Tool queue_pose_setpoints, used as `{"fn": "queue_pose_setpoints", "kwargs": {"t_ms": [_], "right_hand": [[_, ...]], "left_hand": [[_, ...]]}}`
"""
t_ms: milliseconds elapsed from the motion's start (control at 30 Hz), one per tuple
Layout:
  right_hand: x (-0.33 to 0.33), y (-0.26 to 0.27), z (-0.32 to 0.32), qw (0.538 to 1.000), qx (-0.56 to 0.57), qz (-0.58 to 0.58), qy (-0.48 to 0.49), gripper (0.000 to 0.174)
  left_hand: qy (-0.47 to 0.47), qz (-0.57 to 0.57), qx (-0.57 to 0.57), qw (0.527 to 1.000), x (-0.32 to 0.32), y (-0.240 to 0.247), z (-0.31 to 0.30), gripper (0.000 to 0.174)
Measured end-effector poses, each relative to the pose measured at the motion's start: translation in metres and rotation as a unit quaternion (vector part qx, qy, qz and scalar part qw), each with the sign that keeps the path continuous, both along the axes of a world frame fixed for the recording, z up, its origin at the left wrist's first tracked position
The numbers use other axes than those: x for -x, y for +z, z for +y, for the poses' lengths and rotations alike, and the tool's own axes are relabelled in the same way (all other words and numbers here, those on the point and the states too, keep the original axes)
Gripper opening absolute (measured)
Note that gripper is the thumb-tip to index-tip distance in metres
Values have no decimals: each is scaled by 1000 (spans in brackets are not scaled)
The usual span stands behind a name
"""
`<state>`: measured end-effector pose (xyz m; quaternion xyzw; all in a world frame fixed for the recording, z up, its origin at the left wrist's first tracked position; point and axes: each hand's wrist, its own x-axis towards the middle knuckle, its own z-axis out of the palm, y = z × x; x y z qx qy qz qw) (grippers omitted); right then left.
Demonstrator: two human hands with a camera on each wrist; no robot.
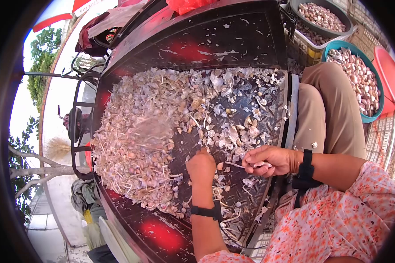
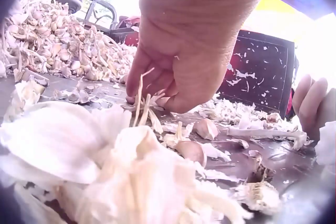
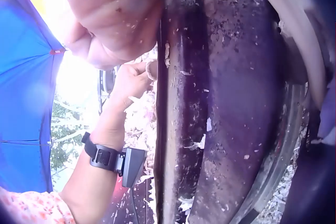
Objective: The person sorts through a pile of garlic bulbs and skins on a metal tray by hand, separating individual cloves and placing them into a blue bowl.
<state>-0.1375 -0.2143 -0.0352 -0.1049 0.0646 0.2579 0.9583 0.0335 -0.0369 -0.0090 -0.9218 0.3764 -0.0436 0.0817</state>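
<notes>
In the head view the left hand [image 1: 202, 164] reaches down to the dark metal bed [image 1: 182, 151], with a pale bit at its curled fingertips. The left wrist view has the left hand [image 2: 184, 61] with thumb and fingers pinching among dry garlic skins [image 2: 155, 121] and thin stems. Close beside it, the right hand [image 1: 270, 160] grips a garlic piece [image 1: 262, 164] in curled fingers, and a stem [image 1: 235, 165] sticks out toward the left hand. Above the bed's edge the right hand [image 3: 118, 19] shows its curled underside in the right wrist view; its fingertips are hidden there.
A large garlic heap [image 1: 140, 140] covers the bed's far part. Loose skins [image 1: 232, 133] lie around the hands. A raised metal rim [image 1: 289, 114] borders the seated person's legs [image 1: 333, 109]. Garlic cloves fill a teal basin [image 1: 378, 74] and a grey tub [image 1: 349, 24].
</notes>
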Motion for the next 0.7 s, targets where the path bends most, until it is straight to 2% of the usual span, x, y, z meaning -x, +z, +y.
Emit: {"fn": "queue_pose_setpoints", "kwargs": {"t_ms": [100,267,367,467,533,567,600,633,667,700], "right_hand": [[3,6,3,999,23,10,-28,17],[8,12,2,996,45,34,-63,15],[8,12,3,995,55,36,-70,14],[7,13,3,995,59,34,-73,14],[8,13,1,994,55,42,-80,14],[8,12,1,995,44,38,-86,14],[7,11,0,995,43,37,-86,14],[7,12,0,994,42,42,-89,15],[7,12,0,994,41,47,-90,15],[7,12,1,994,40,46,-89,15]], "left_hand": [[41,21,-53,998,8,6,-13,20],[35,24,-26,999,17,19,-27,21],[32,11,-74,997,13,13,-30,18],[76,16,-27,997,7,19,-32,17],[72,14,8,997,-3,18,-21,18],[151,146,134,969,-6,17,-16,17],[226,273,252,901,-8,16,-11,15],[256,369,416,791,3,22,-14,14],[257,367,415,792,12,28,-15,14],[242,428,479,727,20,34,-15,15]]}}
